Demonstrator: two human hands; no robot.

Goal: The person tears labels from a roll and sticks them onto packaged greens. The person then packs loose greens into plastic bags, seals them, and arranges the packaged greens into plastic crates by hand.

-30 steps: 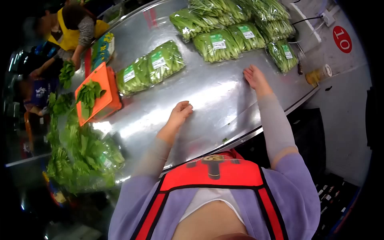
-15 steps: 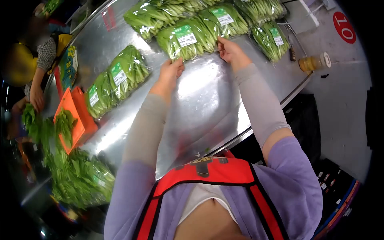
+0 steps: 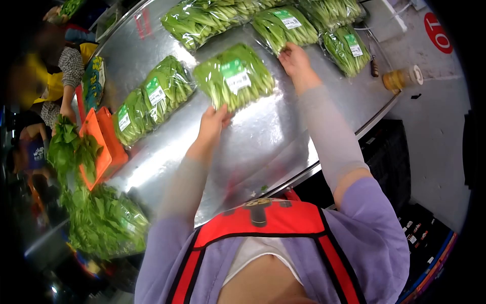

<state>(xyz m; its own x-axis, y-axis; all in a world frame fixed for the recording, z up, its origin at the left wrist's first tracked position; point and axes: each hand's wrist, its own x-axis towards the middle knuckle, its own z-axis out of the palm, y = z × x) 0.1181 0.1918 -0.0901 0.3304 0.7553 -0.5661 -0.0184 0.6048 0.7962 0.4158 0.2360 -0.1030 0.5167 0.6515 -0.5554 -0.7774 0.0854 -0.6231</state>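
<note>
A clear bag of leafy greens point(image 3: 212, 81) with a green and white label lies before me on the metal table point(image 3: 253, 147). My left hand point(image 3: 213, 122) is closed on its near edge, fingers pinching the plastic. Farther right, my right hand point(image 3: 294, 61) is closed on the near end of a second bag of greens point(image 3: 268, 33), whose label faces up. Behind these two sits a larger bag of greens point(image 3: 195, 28). At the right a smaller bag of greens point(image 3: 341, 58) lies close to my right hand, apart from it.
Two packed bags of greens point(image 3: 169, 86) lie at the left beside an orange basket point(image 3: 119, 147). Loose greens point(image 3: 96, 218) are heaped at the near left. A co-worker's hand point(image 3: 67, 112) reaches there. A jar point(image 3: 397, 80) and a wooden handle point(image 3: 374, 68) are at the right.
My left hand has drawn its bag toward me and slightly left, away from the bag at its right. My right hand has shifted only a little. The co-worker's hand has moved right with greens.
</note>
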